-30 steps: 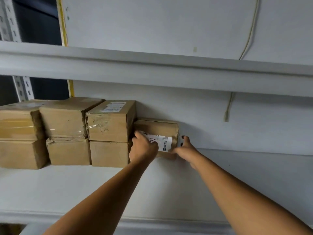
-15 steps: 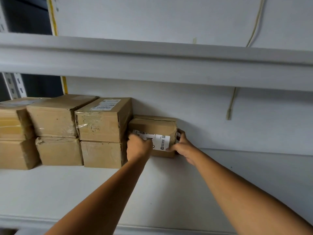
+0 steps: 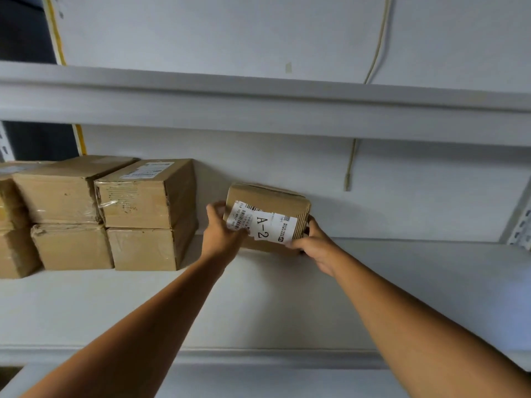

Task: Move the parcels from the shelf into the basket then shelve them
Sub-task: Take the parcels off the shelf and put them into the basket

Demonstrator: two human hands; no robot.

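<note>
A small brown parcel (image 3: 273,203) with a white label reading A-2 is tilted and raised a little off the white shelf (image 3: 402,282), a gap away from the stack to its left. My left hand (image 3: 221,235) grips its left end. My right hand (image 3: 314,245) grips its right lower corner, fingers curled behind it. The basket is not in view.
Several brown parcels (image 3: 143,193) stand stacked two high at the shelf's left. An upper shelf (image 3: 258,107) runs overhead. A thin cable (image 3: 349,168) hangs down the white back wall. A perforated upright (image 3: 521,228) stands at the right.
Both hands closed round the labelled parcel, then drew it right and outward, away from the stack. It now sits tilted with its A-2 label showing.
</note>
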